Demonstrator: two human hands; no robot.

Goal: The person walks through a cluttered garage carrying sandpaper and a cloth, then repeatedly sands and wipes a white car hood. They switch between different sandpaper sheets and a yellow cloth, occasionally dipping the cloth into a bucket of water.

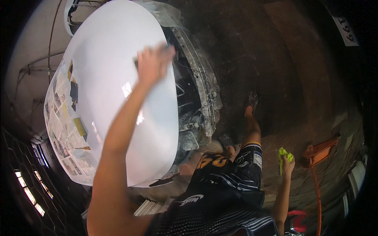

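My left hand [151,65] is over the white car hood [153,129], close to its right edge, and blurred by motion. Dark bits of a small flat thing show at both sides of its fingers; its kind I cannot make out. Down at the lower right, my right hand [289,167] is closed around a crumpled yellow-green cloth [284,156], away from the car. The hood is glossy and reflects lights.
Newspaper masking [67,133] covers the windshield side on the left. Bare front-end parts [202,90] show along the hood's right edge, beside plastic sheeting [165,13]. An orange floor jack [321,151] with a long handle stands at right on the dark textured floor [275,78].
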